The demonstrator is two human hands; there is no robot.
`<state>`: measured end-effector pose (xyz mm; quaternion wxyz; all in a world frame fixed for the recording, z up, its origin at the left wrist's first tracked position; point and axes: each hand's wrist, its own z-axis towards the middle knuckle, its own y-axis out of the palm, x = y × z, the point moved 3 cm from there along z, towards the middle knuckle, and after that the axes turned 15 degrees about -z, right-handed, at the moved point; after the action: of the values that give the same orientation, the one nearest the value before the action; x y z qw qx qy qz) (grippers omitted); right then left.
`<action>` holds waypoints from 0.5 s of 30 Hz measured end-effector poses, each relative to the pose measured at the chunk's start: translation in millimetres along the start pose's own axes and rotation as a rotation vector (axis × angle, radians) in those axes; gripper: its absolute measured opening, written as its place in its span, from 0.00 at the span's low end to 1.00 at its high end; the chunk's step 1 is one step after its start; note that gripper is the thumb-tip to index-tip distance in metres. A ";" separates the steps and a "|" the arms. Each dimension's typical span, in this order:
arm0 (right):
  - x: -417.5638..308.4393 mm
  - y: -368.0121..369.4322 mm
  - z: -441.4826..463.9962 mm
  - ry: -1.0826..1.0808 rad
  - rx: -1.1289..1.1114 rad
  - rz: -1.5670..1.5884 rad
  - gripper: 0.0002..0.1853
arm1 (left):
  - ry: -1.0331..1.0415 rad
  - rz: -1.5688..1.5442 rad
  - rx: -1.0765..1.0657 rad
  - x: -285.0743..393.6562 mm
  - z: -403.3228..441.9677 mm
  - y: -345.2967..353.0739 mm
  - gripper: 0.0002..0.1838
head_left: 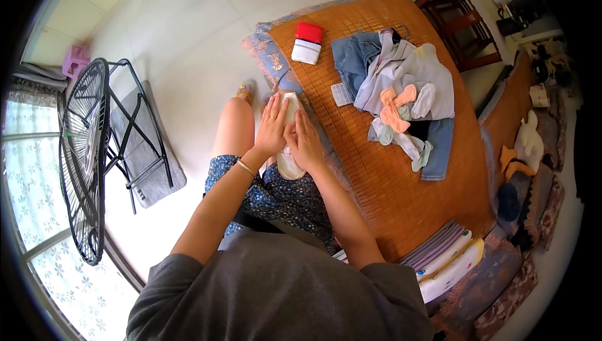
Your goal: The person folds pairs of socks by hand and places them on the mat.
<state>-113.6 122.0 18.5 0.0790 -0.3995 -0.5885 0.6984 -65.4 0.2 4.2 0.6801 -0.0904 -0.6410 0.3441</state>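
A white, elongated cloth piece that looks like a sock (290,164) lies along my thigh, over the blue floral shorts. My left hand (271,125) rests flat on its left side, fingers stretched out toward the far end. From the right, my right hand (304,139) presses on the same piece, with its fingers extended and close to the left fingertips. Part of the cloth is hidden under both hands. To the right, a pile of clothes (411,78) lies on the bed, with peach socks (395,110) and pale small garments on top of jeans (438,153).
A woven mat (401,209) covers the bed at my right. On it are a red folded item (309,32), a white one (306,52) and folded striped cloths (433,247). A black folding chair (88,159) stands left; a wooden chair (461,24) is beyond the bed.
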 end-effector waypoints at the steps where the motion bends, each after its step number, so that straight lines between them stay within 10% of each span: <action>1: -1.7 -0.2 0.4 -0.013 -0.004 -0.003 0.38 | -0.003 -0.004 0.003 -1.4 -1.2 -1.1 0.35; 15: -4.9 -33.5 64.6 -0.133 0.204 0.156 0.20 | -0.215 -0.029 0.061 -12.4 5.9 -8.1 0.31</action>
<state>-164.4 80.0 49.6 0.0254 -0.3867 -0.4856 0.7836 -67.3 -14.9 -0.3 0.6147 -0.0230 -0.7007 0.3615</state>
